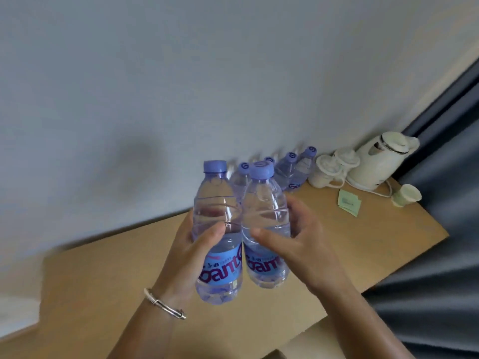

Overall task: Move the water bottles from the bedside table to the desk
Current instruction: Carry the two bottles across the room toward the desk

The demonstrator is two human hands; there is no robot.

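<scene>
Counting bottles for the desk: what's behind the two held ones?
Behind the left-hand bottle and right-hand bottle, four purple caps show on bottles standing against the wall on the desk. Their lower bodies are mostly covered, so more may hide.

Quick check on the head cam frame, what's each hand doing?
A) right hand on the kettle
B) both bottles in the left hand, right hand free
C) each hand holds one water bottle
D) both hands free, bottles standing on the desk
C: the left hand grips the left bottle and the right hand grips the right bottle, both held side by side above the desk.
</scene>
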